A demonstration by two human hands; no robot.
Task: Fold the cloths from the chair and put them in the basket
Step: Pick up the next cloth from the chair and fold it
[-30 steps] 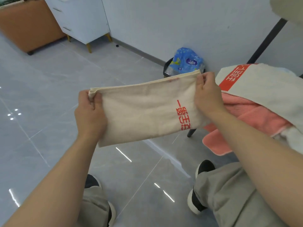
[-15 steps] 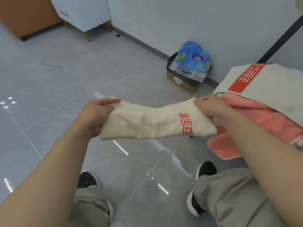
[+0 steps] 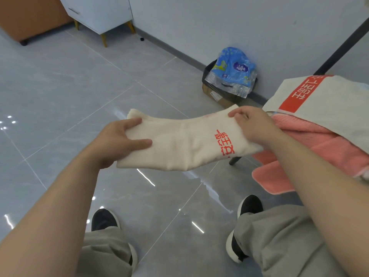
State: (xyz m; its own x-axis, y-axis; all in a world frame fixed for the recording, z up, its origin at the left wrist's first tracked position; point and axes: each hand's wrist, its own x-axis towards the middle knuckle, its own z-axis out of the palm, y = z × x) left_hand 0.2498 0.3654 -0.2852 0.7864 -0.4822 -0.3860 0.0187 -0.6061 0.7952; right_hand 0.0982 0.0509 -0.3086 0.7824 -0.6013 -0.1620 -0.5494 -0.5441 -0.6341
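A folded cream cloth with red characters (image 3: 185, 142) is held flat in the air above the floor. My left hand (image 3: 117, 142) grips its left end, thumb on top. My right hand (image 3: 253, 126) pinches its right end. On the chair at the right lie a pink cloth (image 3: 311, 154) and, over it, a pale cloth with a red printed band (image 3: 327, 100). One dark chair leg (image 3: 234, 160) shows below the held cloth. No basket is in view.
A small bin lined in black (image 3: 211, 76) with a blue plastic wrapper (image 3: 233, 66) on it stands by the wall. At the far left are a white cabinet on gold legs (image 3: 101, 13) and a brown piece of furniture (image 3: 30, 15). My feet rest on glossy grey tiles.
The cloth went from hanging upright between my hands to lying folded over, lower and flatter. My view tilted down a little and both hands shifted their hold on its ends.
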